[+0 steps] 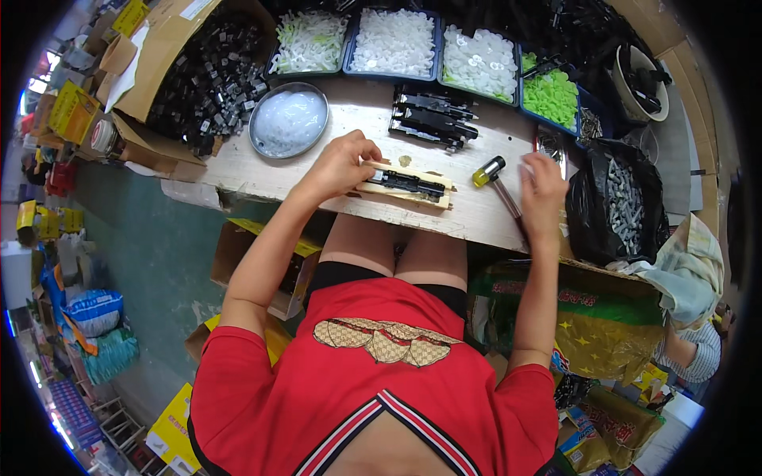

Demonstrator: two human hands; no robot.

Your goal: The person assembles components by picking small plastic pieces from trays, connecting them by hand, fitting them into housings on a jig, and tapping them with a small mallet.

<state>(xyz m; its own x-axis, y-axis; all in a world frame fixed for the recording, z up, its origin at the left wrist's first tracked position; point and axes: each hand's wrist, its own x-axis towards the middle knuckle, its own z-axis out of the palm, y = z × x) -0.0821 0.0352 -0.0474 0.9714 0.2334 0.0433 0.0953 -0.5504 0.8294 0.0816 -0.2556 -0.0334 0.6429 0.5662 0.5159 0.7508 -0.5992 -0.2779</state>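
Observation:
My left hand (343,163) is closed, its fingertips pinched at the left end of a long black mechanical part (409,183). That part lies lengthwise in a pale wooden holder (440,201) near the bench's front edge. To the right, my right hand (544,190) is raised over the bench with its fingers curled together; whatever it may hold is too small to make out. Between the hands rests a hammer with a yellow-and-black head (488,171), its handle running toward my right wrist. Several similar black parts (432,117) lie in a stack behind the holder.
Blue trays of white pieces (394,41), and one of green pieces (549,97), line the back. A round metal dish (324,119) holds a whitish mass. Left stands a carton (171,49) of black parts; right, a black bag (582,186) of grey metal pieces.

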